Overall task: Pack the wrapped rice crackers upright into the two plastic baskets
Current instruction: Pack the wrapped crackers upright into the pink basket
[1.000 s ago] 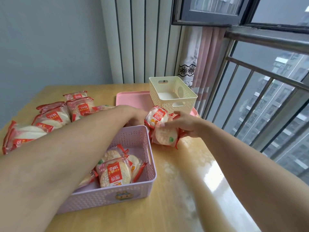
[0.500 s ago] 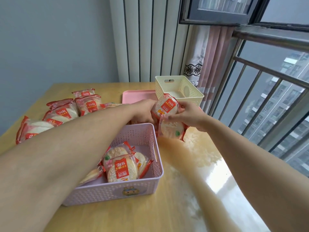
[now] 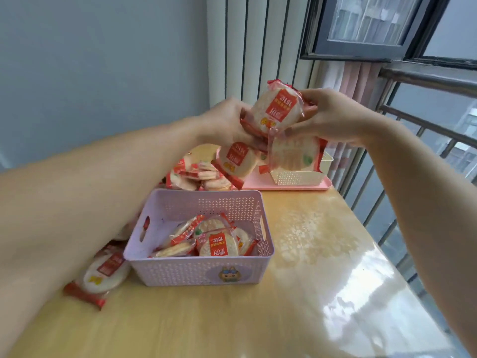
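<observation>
Both hands have risen from counter level: left hand (image 3: 227, 125) and right hand (image 3: 333, 117) grip a cracker bundle (image 3: 277, 109) above the purple basket (image 3: 198, 264).

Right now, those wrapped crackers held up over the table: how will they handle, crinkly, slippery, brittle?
The top cracker packet, gripped by the left hand and the right hand, is in glossy film, so probably slippery. Each looks like a thin disc, likely light and prone to snap under a hard grip. The packets in the purple basket lie tilted, which suggests they tip over easily.
</observation>
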